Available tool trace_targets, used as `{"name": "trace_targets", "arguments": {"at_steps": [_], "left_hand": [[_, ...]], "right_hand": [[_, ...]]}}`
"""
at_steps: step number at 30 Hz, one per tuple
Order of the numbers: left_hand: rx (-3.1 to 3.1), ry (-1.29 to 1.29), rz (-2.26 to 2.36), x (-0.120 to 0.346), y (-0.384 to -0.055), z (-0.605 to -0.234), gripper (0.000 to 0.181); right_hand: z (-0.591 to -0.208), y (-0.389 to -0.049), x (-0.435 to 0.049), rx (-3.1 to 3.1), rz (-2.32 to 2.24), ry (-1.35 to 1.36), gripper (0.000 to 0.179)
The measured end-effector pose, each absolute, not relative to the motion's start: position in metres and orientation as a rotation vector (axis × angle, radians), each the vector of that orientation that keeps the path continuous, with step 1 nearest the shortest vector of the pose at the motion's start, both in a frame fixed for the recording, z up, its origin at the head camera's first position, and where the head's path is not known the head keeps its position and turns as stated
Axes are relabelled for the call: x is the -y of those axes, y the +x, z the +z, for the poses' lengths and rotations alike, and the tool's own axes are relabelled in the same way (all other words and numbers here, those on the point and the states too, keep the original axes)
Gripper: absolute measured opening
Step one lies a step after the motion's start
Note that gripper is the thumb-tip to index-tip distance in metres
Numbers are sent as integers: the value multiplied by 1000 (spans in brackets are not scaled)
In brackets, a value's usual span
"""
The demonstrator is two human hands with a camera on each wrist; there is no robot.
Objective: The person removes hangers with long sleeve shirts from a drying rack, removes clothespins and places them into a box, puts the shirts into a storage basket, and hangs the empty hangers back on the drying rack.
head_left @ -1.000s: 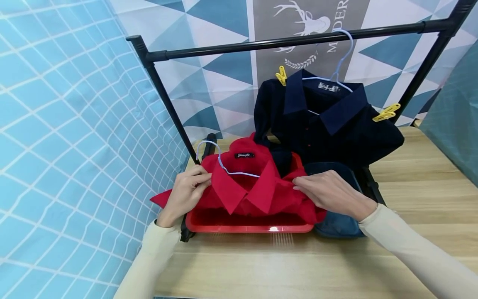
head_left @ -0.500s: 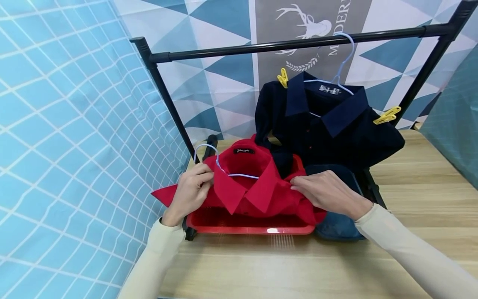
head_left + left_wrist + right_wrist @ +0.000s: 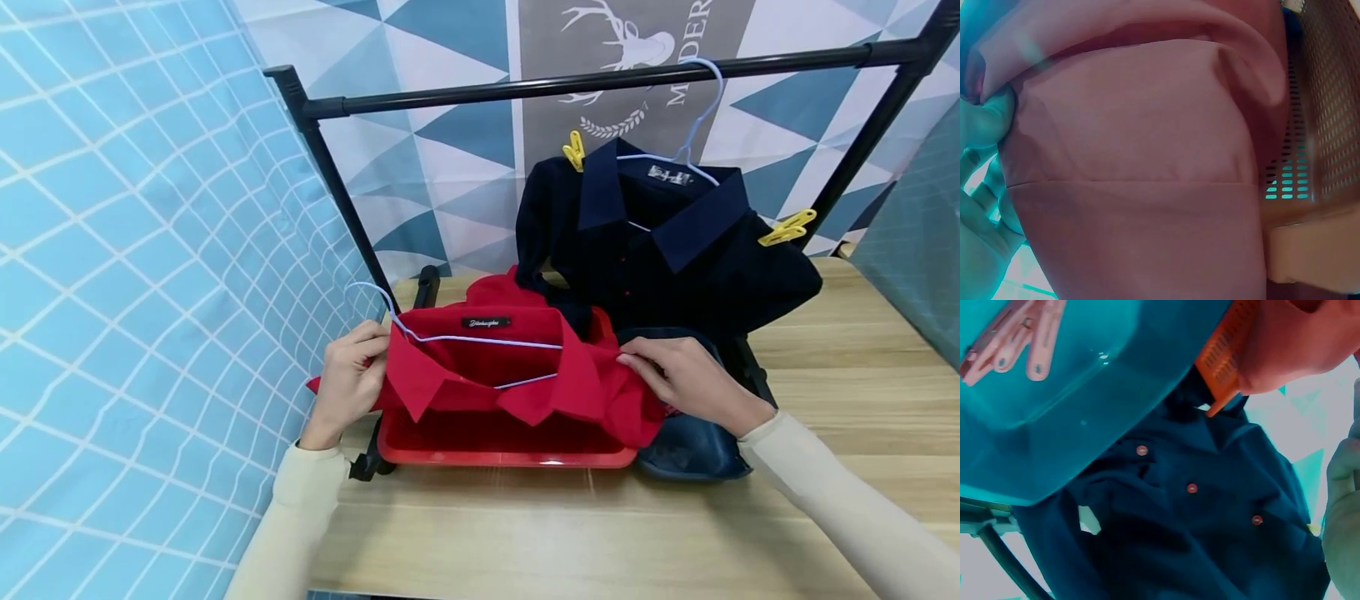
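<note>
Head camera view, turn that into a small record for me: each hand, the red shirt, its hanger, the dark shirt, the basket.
Left hand: pinches the red shirt near one shoulder
Right hand: pinches it near the other shoulder
Red shirt: collar spread open, above the red basket
Red shirt's hanger: inside the collar, hook off the black rail
Dark shirt: hung from the rail, yellow clips at both shoulders
Red basket: on the table
</note>
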State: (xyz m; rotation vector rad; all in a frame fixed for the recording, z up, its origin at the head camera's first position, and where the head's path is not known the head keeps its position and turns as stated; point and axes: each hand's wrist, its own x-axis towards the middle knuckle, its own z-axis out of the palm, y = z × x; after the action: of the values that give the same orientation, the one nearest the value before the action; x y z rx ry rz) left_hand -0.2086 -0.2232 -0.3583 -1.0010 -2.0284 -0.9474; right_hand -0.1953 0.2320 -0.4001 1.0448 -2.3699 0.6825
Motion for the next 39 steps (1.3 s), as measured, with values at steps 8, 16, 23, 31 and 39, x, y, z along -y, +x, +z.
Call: {"name": "trace_targets", "arguments": {"at_steps": [8, 16, 23, 31, 39], "left_hand": [[2101, -982, -947, 224, -209, -356, 29], [2122, -952, -960, 221, -209, -352, 27], [2043, -969, -1061, 219, -209, -351, 35], [2040, -961, -1127, 218, -206, -356, 31], [2027, -932, -1155, 211, -200, -361, 29]], "right_hand": [[-389, -191, -223, 2438, 616, 986, 40], [-377, -192, -205, 2338, 753, 1096, 28], [-387, -200, -211, 2401, 1001, 962, 27], [-393, -207, -198, 2558, 883, 915, 26], [-397, -214, -191, 2703, 958, 904, 28]]}}
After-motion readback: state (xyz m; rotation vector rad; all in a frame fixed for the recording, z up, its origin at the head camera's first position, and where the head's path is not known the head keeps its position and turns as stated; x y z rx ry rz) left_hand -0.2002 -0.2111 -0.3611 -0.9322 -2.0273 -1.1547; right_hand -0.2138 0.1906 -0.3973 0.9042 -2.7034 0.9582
